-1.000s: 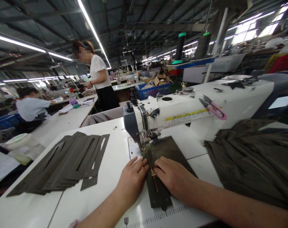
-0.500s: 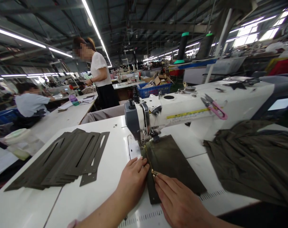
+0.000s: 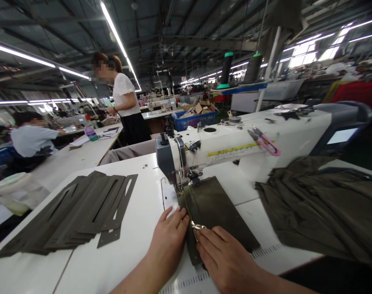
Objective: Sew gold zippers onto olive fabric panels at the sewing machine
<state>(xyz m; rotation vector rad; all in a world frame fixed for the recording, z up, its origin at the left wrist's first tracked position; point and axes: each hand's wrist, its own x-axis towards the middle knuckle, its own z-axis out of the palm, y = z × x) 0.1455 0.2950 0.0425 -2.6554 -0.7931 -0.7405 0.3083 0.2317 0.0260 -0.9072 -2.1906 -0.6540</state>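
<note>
A dark olive fabric panel lies under the needle area of a white sewing machine. Along its left part runs a gold-toothed zipper with a shiny metal slider. My left hand rests on the panel's left edge just in front of the presser foot, palm down, fingers slightly spread. My right hand is beside the slider, its fingers together and their tips against it; the thumb is hidden. Pink-handled snips lie on the machine arm.
Flat olive pieces with slots are fanned out on the table at left. Crumpled olive fabric lies at right. Beyond are a blue crate, thread cones, a standing person and a seated person.
The view has shifted slightly, so most things appear further left. The panel has advanced a little toward the machine, and the metal slider shows more fully beside my right fingertips.
</note>
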